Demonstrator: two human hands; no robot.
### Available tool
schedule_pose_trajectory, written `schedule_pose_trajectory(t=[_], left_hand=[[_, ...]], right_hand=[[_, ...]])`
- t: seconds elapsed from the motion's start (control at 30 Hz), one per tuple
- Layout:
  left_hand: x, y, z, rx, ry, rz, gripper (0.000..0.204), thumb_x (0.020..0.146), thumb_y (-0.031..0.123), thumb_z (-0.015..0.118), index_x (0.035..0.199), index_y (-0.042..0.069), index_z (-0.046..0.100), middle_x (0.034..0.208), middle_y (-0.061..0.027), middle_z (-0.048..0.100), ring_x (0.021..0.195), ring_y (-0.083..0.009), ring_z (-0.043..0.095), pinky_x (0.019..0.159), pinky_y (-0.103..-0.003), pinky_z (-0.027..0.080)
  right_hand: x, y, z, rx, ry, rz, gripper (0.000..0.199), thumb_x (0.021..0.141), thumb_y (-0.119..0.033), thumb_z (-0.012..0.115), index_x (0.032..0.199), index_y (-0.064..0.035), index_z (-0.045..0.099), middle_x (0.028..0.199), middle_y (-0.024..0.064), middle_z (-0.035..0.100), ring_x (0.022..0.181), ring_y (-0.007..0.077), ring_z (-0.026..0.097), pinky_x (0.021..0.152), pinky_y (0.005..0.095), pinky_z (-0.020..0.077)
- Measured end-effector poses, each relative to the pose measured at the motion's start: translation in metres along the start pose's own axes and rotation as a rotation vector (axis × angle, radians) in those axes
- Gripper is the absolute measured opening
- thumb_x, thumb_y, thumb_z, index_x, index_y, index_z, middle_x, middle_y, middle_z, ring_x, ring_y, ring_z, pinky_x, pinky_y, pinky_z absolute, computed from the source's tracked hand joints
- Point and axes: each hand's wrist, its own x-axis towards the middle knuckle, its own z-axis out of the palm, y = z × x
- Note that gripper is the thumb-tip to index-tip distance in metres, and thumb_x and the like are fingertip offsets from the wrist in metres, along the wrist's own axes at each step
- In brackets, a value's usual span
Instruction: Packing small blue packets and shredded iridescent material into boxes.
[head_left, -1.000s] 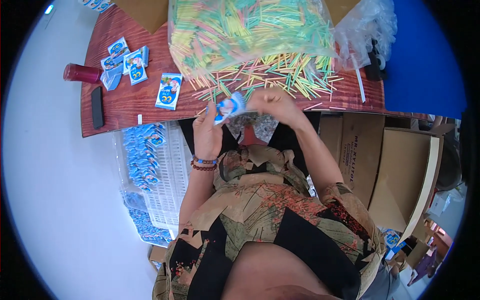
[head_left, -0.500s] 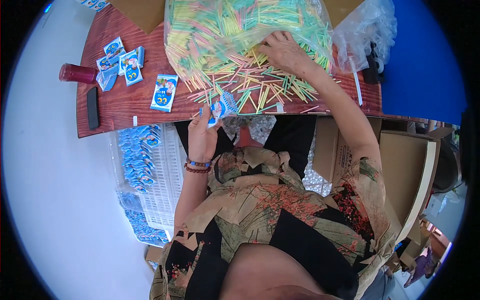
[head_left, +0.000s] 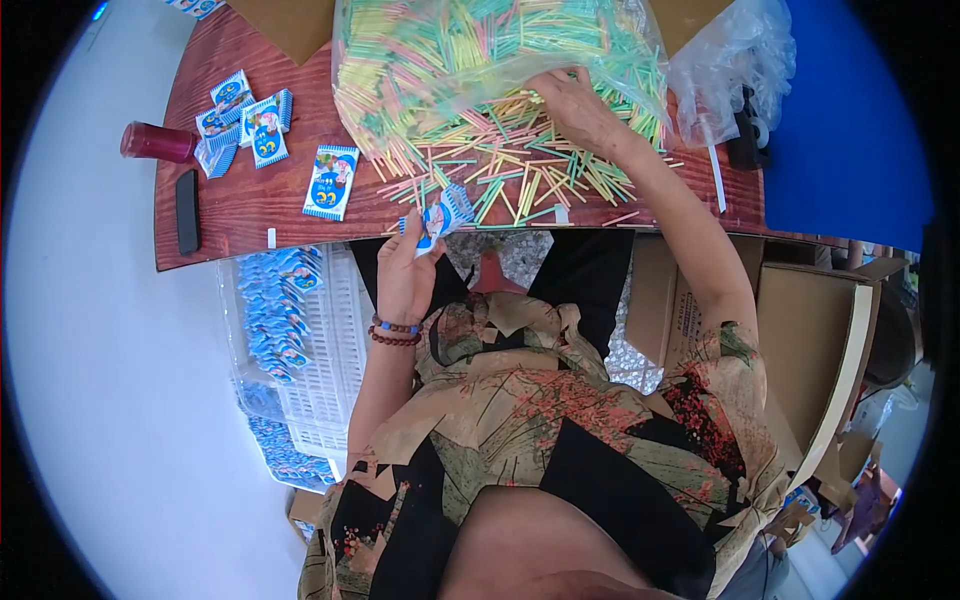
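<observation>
The left hand [head_left: 405,275] pinches a small blue packet [head_left: 440,213] at the table [head_left: 250,205] edge while the right hand [head_left: 580,105], fingers curled on loose sticks [head_left: 500,165] by the bag [head_left: 480,60], could sweep some off the near edge.

- Short-sleeved top [head_left: 560,430] fills the lower middle of the view, patterned in beige, tan and black angular patches.
- Red-orange floral speckles scatter across the black and tan panels, thickest toward 4 o'clock on the right shoulder.
- Olive-green patches mixed in near the chest.
- Both forearms bare below the sleeves.
- Left hand [head_left: 405,280]: wrist wears two bracelets [head_left: 396,332], one of dark reddish-brown round beads, one of blue and brownish beads just above it.
- Right hand [head_left: 585,110] at 12 o'clock: no ring or band visible.
</observation>
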Motion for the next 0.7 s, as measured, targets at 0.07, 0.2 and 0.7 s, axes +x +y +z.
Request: schedule_pose_trajectory(t=[0.07,0.2,0.7], left_hand=[[0.001,-0.002,0.000,-0.003,-0.008,-0.004,0.020,0.093,0.025,0.059,0.088,0.006,0.066,0.091,-0.0025,0.068,0.079,-0.0090,0.059,0.067,-0.028,0.046],[0.000,-0.005,0.005,0.014,0.016,-0.011,0.023,0.094,0.026,0.058,0.092,0.004,0.064,0.090,-0.0024,0.064,0.074,-0.0112,0.052,0.067,-0.027,0.042],[0.000,-0.006,0.002,-0.034,-0.024,-0.013,0.019,0.093,0.024,0.061,0.090,0.005,0.066,0.093,-0.0037,0.067,0.081,-0.0102,0.059,0.069,-0.028,0.046]], right_hand=[[-0.004,0.004,0.006,0.123,0.035,0.047,0.041,0.079,0.003,0.052,0.119,-0.0069,0.048,0.120,0.0152,0.053,0.115,0.0334,0.047,0.099,0.0426,0.0317],[-0.010,0.006,0.012,0.287,0.139,0.048,0.023,0.092,-0.011,0.051,0.114,-0.0049,0.051,0.110,0.0123,0.058,0.111,0.0271,0.051,0.097,0.0371,0.0373],[-0.020,-0.080,0.028,1.035,0.168,0.457,0.011,0.096,-0.010,0.049,0.106,-0.0048,0.051,0.102,0.0054,0.058,0.099,0.0137,0.054,0.090,0.0279,0.0403]])
